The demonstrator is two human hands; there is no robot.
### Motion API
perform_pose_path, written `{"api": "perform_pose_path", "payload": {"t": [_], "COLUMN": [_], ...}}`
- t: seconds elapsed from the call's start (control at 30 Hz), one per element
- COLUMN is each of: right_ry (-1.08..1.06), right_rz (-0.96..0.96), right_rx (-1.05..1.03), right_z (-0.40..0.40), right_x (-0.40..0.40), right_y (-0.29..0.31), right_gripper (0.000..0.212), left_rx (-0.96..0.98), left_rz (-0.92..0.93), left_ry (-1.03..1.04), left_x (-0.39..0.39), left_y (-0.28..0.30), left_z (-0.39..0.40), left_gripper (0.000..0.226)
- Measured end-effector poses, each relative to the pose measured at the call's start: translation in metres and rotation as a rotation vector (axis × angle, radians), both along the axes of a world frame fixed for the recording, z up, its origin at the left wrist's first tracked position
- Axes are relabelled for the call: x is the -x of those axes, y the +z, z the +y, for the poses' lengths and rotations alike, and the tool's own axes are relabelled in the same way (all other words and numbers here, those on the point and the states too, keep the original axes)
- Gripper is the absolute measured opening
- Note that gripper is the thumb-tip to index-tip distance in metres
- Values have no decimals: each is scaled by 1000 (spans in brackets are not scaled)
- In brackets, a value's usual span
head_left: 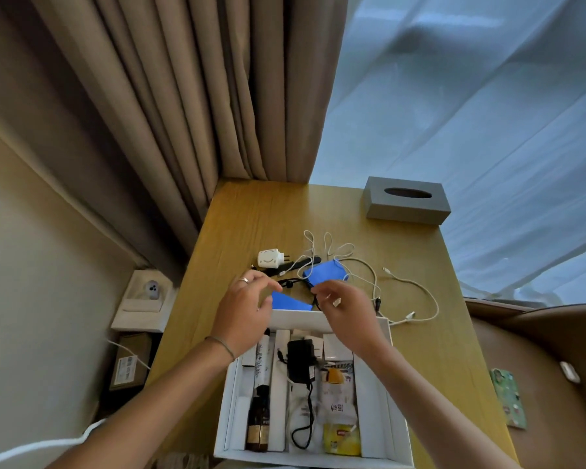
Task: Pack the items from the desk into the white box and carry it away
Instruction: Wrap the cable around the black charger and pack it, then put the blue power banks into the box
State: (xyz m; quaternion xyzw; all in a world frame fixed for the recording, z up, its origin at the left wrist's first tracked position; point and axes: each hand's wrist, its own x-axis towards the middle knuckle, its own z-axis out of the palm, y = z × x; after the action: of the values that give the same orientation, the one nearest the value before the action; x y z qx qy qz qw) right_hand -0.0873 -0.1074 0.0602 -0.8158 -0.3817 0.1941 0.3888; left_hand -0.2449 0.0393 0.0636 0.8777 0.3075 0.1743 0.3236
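Observation:
The white box [298, 319] stands open at the near end of the wooden desk [237, 225], holding a black adapter [300, 362], a brown bottle [257, 424], white tubes and a yellow packet [340, 438]. Beyond its far wall lie two blue face masks [323, 272], a white plug charger [268, 258], a black strap and white cables [416, 299]. My right hand [344, 308] pinches a thin black cord [293, 282] above the box's far edge. My left hand [247, 299], fingers curled, hovers at the cord's other end; whether it holds the cord is unclear.
A grey tissue box [406, 200] sits at the desk's far right corner. Beige curtains [190, 96] hang behind the desk. A brown chair [538, 367] with a patterned phone case [508, 397] is on the right. Cardboard boxes sit on the floor at left.

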Motion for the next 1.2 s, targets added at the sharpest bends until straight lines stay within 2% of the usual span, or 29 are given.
{"api": "perform_pose_path", "payload": {"t": [0.13,0.3,0.43,0.67,0.83,1.0,1.1,1.2], "right_ry": [-51,-85,-66,26,-14,-72,-92,-90], "right_rz": [72,158,201,270,323,379,399,394], "right_rx": [0,37,74,132,109,82,46,24], "right_z": [8,20,27,27,17,7,4,2], "right_x": [-22,-45,-60,-77,-89,-93,-92,-91], "right_y": [8,8,1,-19,-27,-28,-25,-20], "right_gripper": [23,27,32,27,20,15,12,14], "left_rx": [45,85,38,-135,-284,-498,-537,-500], "left_rz": [108,336,479,798,903,962,934,884], "left_ry": [-95,-207,-323,-577,-783,-966,-965,-924], "left_x": [-22,-48,-69,-95,-106,-113,-113,-110], "left_y": [3,-2,-19,-56,-74,-86,-89,-92], "left_z": [15,35,49,67,67,65,65,68], "left_gripper": [22,24,25,41,61,62,55,58]}}
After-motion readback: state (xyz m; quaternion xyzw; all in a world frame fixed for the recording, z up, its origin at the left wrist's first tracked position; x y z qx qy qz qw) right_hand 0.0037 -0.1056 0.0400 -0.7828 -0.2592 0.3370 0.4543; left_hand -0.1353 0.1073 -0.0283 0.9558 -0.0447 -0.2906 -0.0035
